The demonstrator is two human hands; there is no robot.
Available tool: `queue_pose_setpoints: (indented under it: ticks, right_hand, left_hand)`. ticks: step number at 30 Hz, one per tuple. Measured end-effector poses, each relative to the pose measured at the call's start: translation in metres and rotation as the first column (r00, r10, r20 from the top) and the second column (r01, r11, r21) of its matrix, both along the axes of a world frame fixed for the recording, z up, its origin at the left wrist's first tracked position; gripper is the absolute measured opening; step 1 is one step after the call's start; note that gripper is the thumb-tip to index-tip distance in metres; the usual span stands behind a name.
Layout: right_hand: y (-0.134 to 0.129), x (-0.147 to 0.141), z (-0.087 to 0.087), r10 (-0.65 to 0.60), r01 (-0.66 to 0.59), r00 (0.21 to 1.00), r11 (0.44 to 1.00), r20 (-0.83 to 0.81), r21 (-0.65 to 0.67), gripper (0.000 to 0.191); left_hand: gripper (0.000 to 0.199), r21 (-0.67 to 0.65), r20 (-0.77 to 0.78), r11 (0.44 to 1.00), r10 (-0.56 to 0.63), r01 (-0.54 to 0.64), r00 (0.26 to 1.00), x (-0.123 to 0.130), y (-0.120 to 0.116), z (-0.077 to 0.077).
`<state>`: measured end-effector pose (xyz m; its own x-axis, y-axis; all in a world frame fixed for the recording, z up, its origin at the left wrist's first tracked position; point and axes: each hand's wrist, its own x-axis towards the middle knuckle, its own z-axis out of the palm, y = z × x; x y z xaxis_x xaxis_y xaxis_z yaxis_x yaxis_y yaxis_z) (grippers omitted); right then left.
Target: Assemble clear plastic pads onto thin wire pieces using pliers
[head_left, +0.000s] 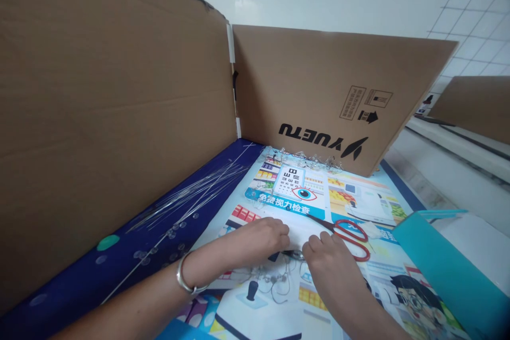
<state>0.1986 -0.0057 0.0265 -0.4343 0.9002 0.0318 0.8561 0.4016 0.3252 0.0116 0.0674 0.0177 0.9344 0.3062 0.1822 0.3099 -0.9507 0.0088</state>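
Observation:
My left hand (pixel 266 240), with a silver bangle (pixel 184 276) on its wrist, has its fingers curled at the middle of the printed mat (pixel 235 303). Close to its right, my right hand (pixel 327 255) is closed too, fingertips bent down. A small shiny clear item (pixel 295 255) shows between the two hands; what each one grips is too small to make out. Scissors with red handles (pixel 354 236) lie just beyond my right hand, blades pointing left. Below my hands, thin looped wires with clear pieces (pixel 274 279) rest on the mat.
Cardboard panels stand at the left (pixel 115 90) and back (pixel 319 79). Clear strands (pixel 191 191) and round transparent pieces (pixel 171 234) lie on the blue surface at left, near a green oval piece (pixel 108 243). Clear scraps (pixel 311 159) line the back panel. A teal folder (pixel 446 271) is at right.

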Motion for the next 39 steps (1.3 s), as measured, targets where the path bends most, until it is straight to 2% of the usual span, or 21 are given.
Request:
queue_pose_setpoints:
  ticks: [4, 7, 10, 13, 24, 39]
  right_hand:
    - [0.001, 0.003, 0.001, 0.004, -0.004, 1.000, 1.000, 0.011, -0.007, 0.016]
    - [0.001, 0.006, 0.000, 0.007, -0.007, 1.000, 1.000, -0.002, 0.006, 0.016]
    - [0.001, 0.008, -0.002, 0.009, -0.009, 1.000, 1.000, -0.023, 0.023, 0.015]
    - [0.002, 0.009, -0.005, 0.006, -0.005, 0.999, 1.000, -0.044, 0.031, 0.015]
    - [0.005, 0.012, -0.018, -0.019, 0.025, 0.993, 0.998, -0.115, 0.058, 0.016]
    - [0.007, 0.017, -0.024, -0.010, 0.016, 0.984, 0.999, -0.176, 0.035, 0.013]
  left_hand:
    - [0.012, -0.106, -0.028, 0.992, 0.069, -0.072, 0.997, -0.003, 0.006, -0.009]
    - [0.012, -0.227, 0.014, 0.967, 0.123, -0.117, 0.992, -0.004, 0.009, -0.013]
    - [0.014, -0.329, 0.072, 0.932, 0.183, -0.149, 0.981, -0.005, 0.009, -0.014]
    - [0.013, -0.374, 0.099, 0.915, 0.204, -0.153, 0.974, -0.005, 0.008, -0.013]
    - [0.013, -0.365, 0.132, 0.922, 0.186, -0.127, 0.974, -0.002, 0.000, -0.007]
    - [0.015, -0.296, 0.157, 0.944, 0.196, -0.144, 0.968, -0.002, 0.000, -0.016]
